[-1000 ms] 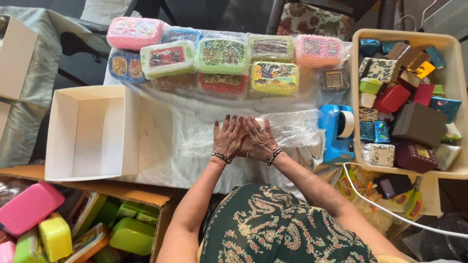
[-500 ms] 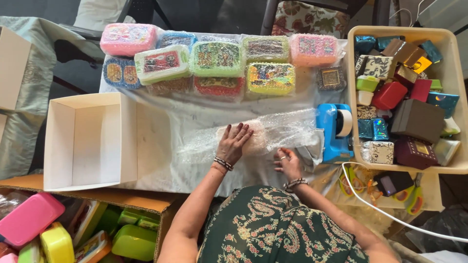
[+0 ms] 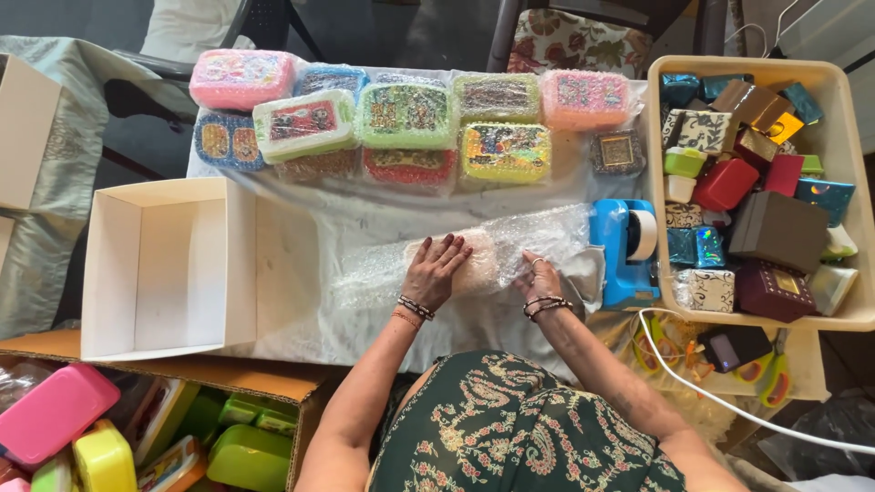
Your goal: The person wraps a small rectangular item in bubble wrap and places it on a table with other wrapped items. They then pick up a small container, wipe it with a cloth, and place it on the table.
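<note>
A small pale box (image 3: 474, 264) lies on the table inside a sheet of bubble wrap (image 3: 547, 232). My left hand (image 3: 435, 271) presses flat on top of the wrapped box, fingers spread. To its right, my right hand (image 3: 538, 278) pinches the bubble wrap's near edge beside the box. Both wrists wear bracelets.
A white open carton (image 3: 164, 264) stands to the left. Several bubble-wrapped colourful boxes (image 3: 410, 118) line the far side. A blue tape dispenser (image 3: 629, 251) sits to the right, beside a cream tub (image 3: 848, 182) of small gift boxes. A cardboard box (image 3: 273, 383) of plastic containers lies near left.
My hands, together on the wrapped box a second ago, have parted. The right one moved right and nearer, then took hold of the wrap's edge. The left stays on the box.
</note>
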